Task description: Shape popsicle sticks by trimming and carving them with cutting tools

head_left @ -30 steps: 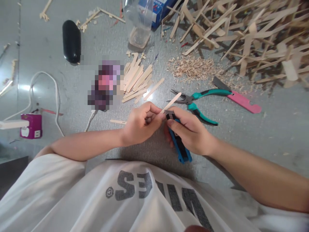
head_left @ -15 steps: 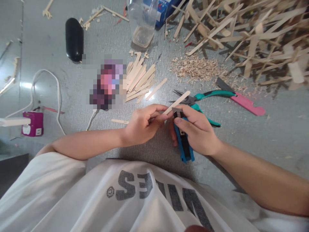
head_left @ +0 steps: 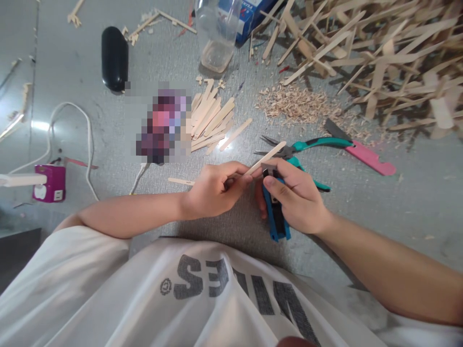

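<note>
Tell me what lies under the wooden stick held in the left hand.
The wooden stick, pinched in the left hand, crosses above the teal pliers on the grey floor. The right hand holds a blue cutter at it. The stick's near end is hidden by fingers.

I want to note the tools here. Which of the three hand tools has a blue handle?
The blue-handled cutter, gripped in the right hand. The pliers have teal handles, the flat tool is pink, and both lie on the floor.
</note>
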Motion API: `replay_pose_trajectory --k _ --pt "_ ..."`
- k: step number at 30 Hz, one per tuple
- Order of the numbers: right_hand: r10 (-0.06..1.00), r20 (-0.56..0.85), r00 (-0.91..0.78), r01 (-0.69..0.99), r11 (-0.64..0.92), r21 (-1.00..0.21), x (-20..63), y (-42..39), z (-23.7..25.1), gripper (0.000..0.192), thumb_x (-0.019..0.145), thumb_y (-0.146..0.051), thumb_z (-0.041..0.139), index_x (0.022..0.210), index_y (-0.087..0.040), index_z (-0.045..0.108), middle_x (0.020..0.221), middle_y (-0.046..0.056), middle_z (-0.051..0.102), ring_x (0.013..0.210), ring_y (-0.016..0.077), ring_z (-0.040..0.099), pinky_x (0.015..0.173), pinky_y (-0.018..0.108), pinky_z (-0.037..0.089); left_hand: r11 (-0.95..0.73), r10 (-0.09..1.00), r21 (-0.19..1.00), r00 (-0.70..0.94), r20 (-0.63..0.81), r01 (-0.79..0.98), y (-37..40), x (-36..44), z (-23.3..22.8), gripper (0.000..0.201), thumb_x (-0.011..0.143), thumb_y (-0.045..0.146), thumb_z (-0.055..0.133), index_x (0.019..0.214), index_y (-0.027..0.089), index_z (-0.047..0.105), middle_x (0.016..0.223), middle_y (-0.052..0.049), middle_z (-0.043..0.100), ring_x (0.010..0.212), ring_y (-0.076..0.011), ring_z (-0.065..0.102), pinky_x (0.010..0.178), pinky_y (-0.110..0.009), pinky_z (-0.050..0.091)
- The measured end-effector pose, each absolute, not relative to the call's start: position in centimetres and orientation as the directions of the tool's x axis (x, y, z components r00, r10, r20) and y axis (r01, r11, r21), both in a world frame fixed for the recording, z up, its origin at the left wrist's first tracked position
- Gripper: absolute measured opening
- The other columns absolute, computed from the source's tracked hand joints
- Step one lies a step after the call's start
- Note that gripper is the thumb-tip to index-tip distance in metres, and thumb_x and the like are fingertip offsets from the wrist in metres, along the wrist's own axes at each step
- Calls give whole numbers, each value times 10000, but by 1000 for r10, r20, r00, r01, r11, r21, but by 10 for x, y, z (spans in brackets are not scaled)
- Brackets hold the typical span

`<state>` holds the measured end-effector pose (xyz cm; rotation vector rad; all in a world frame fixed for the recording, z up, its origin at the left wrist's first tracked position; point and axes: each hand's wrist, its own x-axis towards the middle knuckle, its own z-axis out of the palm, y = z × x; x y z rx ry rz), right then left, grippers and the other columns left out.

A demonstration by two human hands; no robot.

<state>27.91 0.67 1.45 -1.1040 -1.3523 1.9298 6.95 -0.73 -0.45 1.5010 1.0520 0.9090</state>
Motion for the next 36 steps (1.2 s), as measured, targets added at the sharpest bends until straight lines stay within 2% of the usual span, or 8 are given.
replay_pose_trajectory --k 3,6,11,14,19,27,36 --pt "787 -322 -526 35 -358 -933 281 5 12 397 1044 -652 651 1064 -256 632 615 -26 638 427 170 600 384 327 478 -92 943 987 331 44 130 -8 69 -5 294 1097 393 612 966 143 692 570 60 501 470 -55 420 447 -185 301" --pt "793 -296 -533 26 -334 -942 282 4 9 355 1060 -615 643 1066 -260 629 626 -31 636 431 166 596 393 329 472 -102 942 989 331 61 108 -8 69 -5 296 1098 394 608 949 148 676 570 73 465 470 -53 414 450 -180 303" --pt "803 -246 -543 23 -278 -960 282 4 6 265 1096 -525 616 1072 -262 599 641 -37 639 445 156 598 417 321 483 -70 942 992 335 31 106 -7 69 -4 318 1102 416 602 997 135 707 604 42 538 508 -66 461 477 -185 345" --pt "797 -250 -549 36 -277 -960 282 4 7 286 1085 -543 625 1071 -260 587 642 -39 634 437 157 593 416 326 483 -63 942 992 334 24 106 -7 68 -5 313 1103 402 595 1024 122 712 623 21 579 528 -73 503 492 -184 371" --pt "785 -263 -561 43 -289 -956 283 4 6 374 1063 -637 619 1080 -265 583 652 -29 637 432 164 589 410 339 469 -29 941 991 338 -16 127 -8 67 -5 313 1104 397 579 971 134 687 594 26 567 495 -71 483 471 -180 363" --pt "779 -255 -573 53 -275 -960 286 3 3 388 1065 -655 608 1122 -271 600 647 -28 635 447 174 594 426 354 471 17 934 991 350 -65 136 -8 67 -2 304 1094 389 569 950 146 682 607 20 552 511 -78 471 469 -187 351" --pt "785 -213 -582 31 -241 -970 287 3 1 345 1092 -599 597 1143 -258 596 651 -37 632 450 160 599 435 332 472 9 934 994 355 -46 105 -8 68 -6 316 1104 409 569 939 152 649 582 45 506 494 -68 434 469 -186 329"
